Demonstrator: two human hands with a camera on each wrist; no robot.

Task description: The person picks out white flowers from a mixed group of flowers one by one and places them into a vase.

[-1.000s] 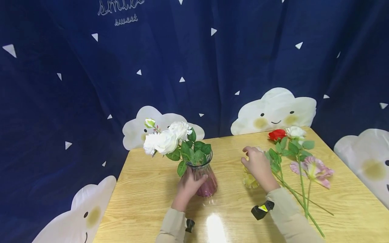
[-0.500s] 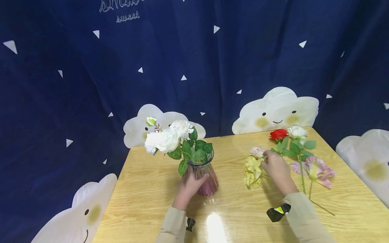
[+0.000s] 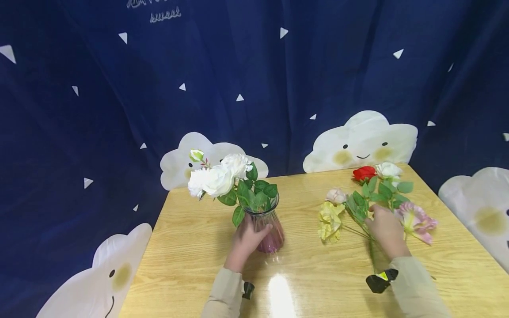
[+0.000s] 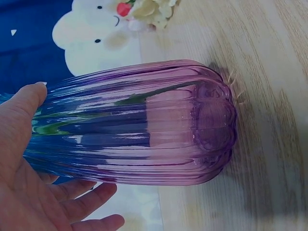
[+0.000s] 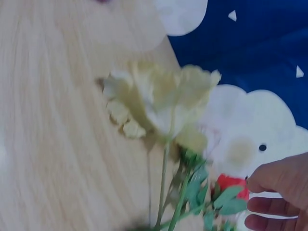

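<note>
My left hand holds a ribbed glass vase, tinted pink at the base, by its side. In the left wrist view, thumb and fingers lie on opposite sides of the vase, and a green stem shows inside. White roses with green leaves lean left out of its mouth. Over the flower stems at the right hovers my right hand. The right wrist view shows its thumb and fingers apart, with no stem between them. Left of it lie a yellow flower and a pale pink rose.
A red rose and a white rose lie near the far edge of the wooden table. A pink-purple flower is right of them. A dark blue curtain with clouds hangs behind.
The right hand has moved right from above the yellow flower to over the stems, uncovering the yellow flower and pale pink rose. The left hand keeps its hold on the vase.
</note>
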